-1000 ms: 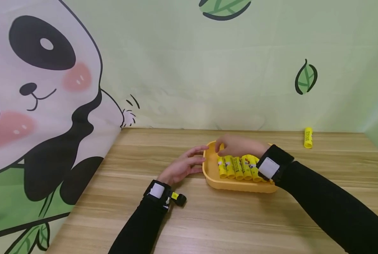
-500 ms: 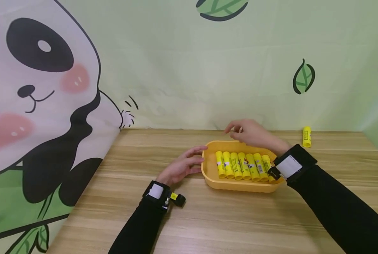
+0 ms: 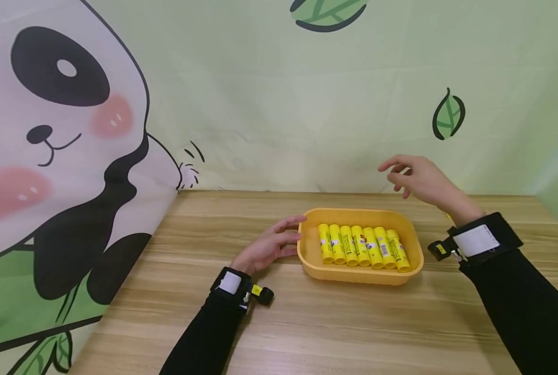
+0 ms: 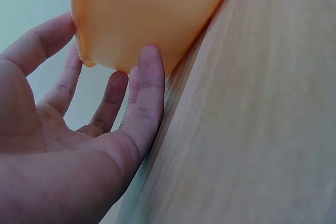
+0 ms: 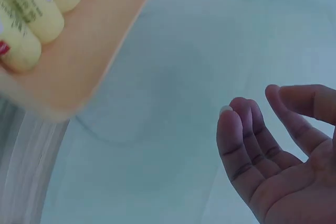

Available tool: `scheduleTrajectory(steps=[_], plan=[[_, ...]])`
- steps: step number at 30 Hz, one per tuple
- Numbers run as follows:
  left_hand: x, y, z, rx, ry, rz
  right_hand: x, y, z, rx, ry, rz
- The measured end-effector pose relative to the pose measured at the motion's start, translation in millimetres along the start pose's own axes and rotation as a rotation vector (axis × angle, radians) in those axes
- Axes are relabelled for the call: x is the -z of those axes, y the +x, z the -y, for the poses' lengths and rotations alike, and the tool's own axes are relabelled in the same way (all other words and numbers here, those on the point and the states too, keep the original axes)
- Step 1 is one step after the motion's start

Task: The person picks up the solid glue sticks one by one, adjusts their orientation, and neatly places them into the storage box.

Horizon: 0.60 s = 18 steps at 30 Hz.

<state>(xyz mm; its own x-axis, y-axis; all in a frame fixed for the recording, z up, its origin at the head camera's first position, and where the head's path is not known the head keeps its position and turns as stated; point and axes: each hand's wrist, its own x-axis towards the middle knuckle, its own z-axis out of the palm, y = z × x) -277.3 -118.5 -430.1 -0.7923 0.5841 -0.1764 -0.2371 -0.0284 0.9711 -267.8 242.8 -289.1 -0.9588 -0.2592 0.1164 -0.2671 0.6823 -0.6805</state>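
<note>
A yellow-orange plastic tray stands on the table, with several yellow printed tubes, like glue sticks, lying side by side in it. My left hand rests its fingertips against the tray's left end. In the left wrist view, the fingers are spread and loosely bent at the tray wall, not wrapped round it. My right hand is in the air beyond the tray's back right corner, its fingers loosely bent. Nothing is in that hand in the right wrist view.
One more yellow tube lies at the back right of the wooden table, almost wholly hidden behind my right wrist. A green cloth backdrop with a panda and leaves rises along the table's back and left edges.
My right hand has lifted out of the tray and moved right and back, uncovering the row of tubes. The lone tube is now mostly covered. My left hand and the tray stay put.
</note>
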Motion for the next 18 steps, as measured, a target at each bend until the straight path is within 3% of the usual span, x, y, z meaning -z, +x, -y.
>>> scheduleTrajectory(steps=[18], plan=[[-1.1,-1.5,-1.2,0.0,0.0,0.007,29.1,-14.8,-55.4,-0.16,-0.033,-0.132]])
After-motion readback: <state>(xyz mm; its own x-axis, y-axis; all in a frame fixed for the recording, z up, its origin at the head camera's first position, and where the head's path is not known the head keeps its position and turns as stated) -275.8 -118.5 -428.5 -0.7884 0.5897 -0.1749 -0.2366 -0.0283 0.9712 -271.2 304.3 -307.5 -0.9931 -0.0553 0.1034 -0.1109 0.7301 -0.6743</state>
